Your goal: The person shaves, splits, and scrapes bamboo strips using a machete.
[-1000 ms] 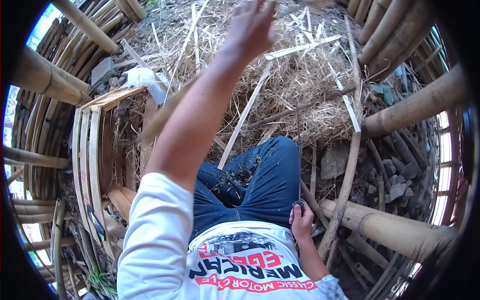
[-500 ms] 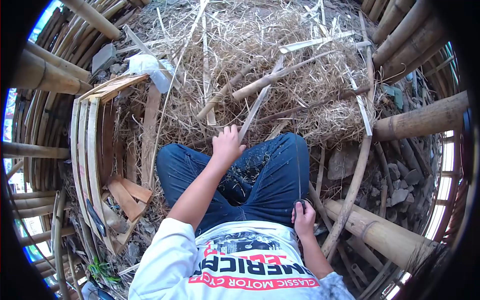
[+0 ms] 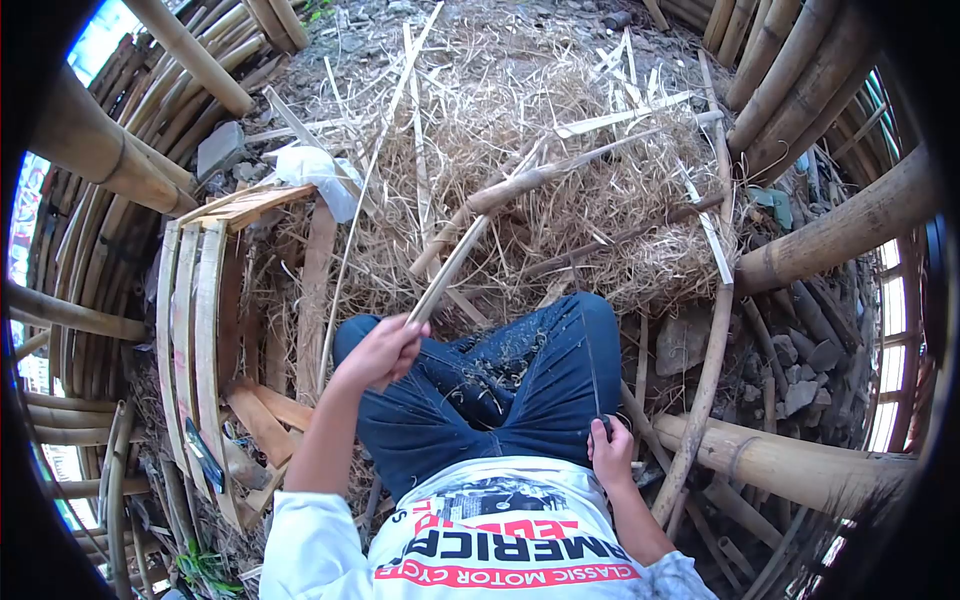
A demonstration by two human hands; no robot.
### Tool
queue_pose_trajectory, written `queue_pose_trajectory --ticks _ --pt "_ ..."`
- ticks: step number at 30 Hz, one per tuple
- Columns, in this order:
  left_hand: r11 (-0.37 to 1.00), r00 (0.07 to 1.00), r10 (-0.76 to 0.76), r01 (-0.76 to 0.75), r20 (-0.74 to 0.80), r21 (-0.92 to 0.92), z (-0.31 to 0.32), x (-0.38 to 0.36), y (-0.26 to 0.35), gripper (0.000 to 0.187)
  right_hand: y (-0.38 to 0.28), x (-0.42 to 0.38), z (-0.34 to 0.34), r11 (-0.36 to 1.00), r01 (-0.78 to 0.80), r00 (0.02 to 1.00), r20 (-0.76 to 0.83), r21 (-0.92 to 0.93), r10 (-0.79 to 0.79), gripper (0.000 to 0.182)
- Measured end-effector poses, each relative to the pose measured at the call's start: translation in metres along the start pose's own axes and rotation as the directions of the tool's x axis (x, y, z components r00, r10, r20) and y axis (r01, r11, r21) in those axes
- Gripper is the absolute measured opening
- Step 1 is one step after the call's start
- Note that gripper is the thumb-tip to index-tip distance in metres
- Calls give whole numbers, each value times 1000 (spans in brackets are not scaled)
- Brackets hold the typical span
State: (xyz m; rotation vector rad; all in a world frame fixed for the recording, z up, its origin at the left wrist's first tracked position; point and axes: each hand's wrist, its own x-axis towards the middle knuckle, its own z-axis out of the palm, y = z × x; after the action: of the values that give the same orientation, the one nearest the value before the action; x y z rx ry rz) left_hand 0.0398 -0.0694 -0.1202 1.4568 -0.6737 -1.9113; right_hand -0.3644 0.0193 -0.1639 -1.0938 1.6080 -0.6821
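Head camera view: we look down at a person sitting with bent legs in dark jeans [image 3: 545,360], which are sprinkled with shavings. We see the left hand [image 3: 385,352] closed around the near end of a pale strip [image 3: 447,272], above the knee on that side. The strip slants up and away from the fist, over the bed of straw-like shavings [image 3: 620,225], and its far part meets a thicker stick [image 3: 530,180] lying there; we cannot tell for certain how far it runs beyond that. The right hand [image 3: 612,450] is curled round the dark handle of a long, thin knife [image 3: 588,345], beside the hip. The blade points forward along the thigh, well apart from the strip, though its tip is hard for us to make out against the shavings.

To the left we find a slatted wooden crate [image 3: 210,300] with a phone [image 3: 205,458] leaning at its near end and a white plastic bag [image 3: 312,172] near its far corner. To the right, a thick bamboo pole [image 3: 790,465] lies near the right hand, with broken stones [image 3: 800,397] beyond it.
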Motion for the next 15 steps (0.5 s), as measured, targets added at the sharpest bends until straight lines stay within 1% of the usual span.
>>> queue_pose_trajectory --ticks 1,2,4,5,6,7,8,10,13,14,15 --pt "993 1000 31 -30 -3 118 -3 -22 -1 21 1 0 1 1000 7 1000 -2 9 -7 38" --pt "991 999 46 -49 24 121 -6 -45 -3 21 3 0 1 1000 16 1000 -8 -5 -16 37" --pt "995 1000 -17 18 -17 97 -6 -90 -3 21 14 0 1 996 54 998 -27 -72 -56 36" --pt "996 999 -31 34 -30 83 -7 -111 -8 20 17 0 1 996 55 998 -29 -68 -57 36" --pt "997 998 -45 48 -46 67 -7 -132 -13 20 19 0 2 991 89 995 -36 -104 -93 36" --pt "995 993 -95 97 -68 24 -6 -155 -17 20 20 0 3 982 123 991 -38 -140 -130 36" --pt "989 985 -147 145 -91 -24 -6 -177 -20 19 17 0 3 982 126 991 -30 -138 -131 36" --pt "970 960 -234 221 -156 -97 -9 -225 -30 19 9 -5 3 992 89 996 -12 -90 -90 37" --pt "962 940 -273 264 -204 -72 -14 -300 -35 21 1 -9 4 997 70 997 18 -27 -69 38" --pt "956 928 -294 280 -231 -92 -13 -323 -37 21 1 -11 7 998 68 998 -8 -6 -68 37" --pt "948 912 -317 295 -261 -118 -10 -347 -40 21 -6 -9 8 997 62 997 37 42 -63 36"
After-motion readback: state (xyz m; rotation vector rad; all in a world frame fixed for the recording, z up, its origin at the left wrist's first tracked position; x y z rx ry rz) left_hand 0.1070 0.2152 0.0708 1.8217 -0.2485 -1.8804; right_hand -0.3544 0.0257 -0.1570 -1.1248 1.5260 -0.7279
